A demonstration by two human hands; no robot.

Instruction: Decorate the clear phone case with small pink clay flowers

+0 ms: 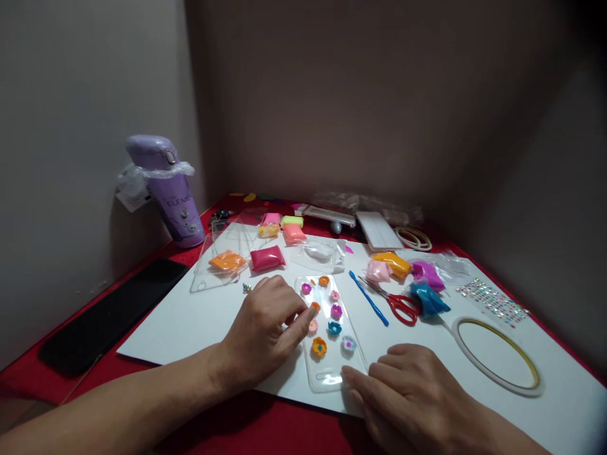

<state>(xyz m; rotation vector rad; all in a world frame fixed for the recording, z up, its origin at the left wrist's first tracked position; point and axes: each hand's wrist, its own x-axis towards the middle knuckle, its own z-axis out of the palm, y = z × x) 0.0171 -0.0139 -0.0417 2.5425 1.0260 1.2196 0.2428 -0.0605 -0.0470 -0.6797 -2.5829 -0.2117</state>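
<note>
A clear phone case [327, 373] lies on a white board, with several small clay flowers in orange, purple, pink, blue and white on it. My left hand [265, 328] is at the case's left side, thumb and fingers pinched at a small orange clay flower [315, 306], which they partly cover. The flower's contact with the case is hidden. My right hand [412, 395] rests at the case's lower right corner, its index tip on the edge and the other fingers curled. Close by are a larger orange clay flower [319, 346] and a blue clay flower [334, 328].
Right of the case lie a blue modelling tool [368, 298], red-handled scissors [403, 308], clay packets [429, 300], a tape roll [497, 379] and a gem sticker sheet [493, 302]. A black phone [114, 313] and a purple tumbler [173, 202] stand left on the red cloth.
</note>
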